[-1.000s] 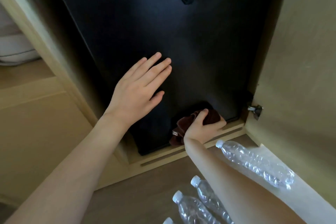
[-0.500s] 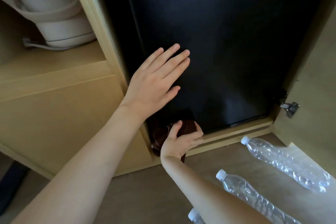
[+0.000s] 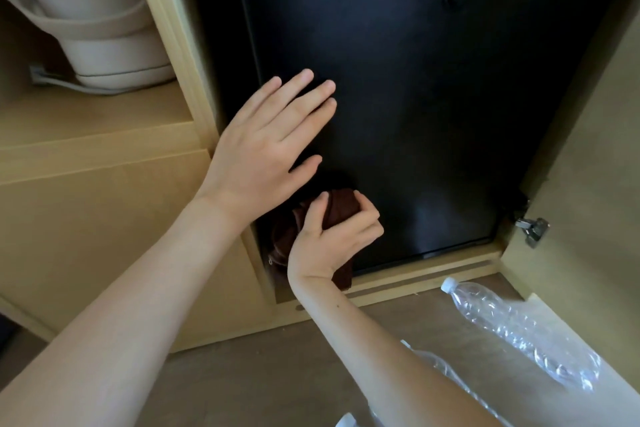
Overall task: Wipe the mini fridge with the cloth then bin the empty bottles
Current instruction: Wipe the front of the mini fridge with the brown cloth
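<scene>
Left hand (image 3: 266,146) flat, fingers spread on fridge (image 3: 398,114) door, likely bracing it. Right hand (image 3: 332,236) just below, bunched around cloth (image 3: 341,206), rubbing lower corner. Bottles (image 3: 519,329) on floor right of hands, not yet binned.

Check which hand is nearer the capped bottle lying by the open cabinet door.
Right. The right hand, gripping the brown cloth at the fridge door's lower left, sits closer to the bottle. The left hand lies flat higher up, farther away.
</scene>
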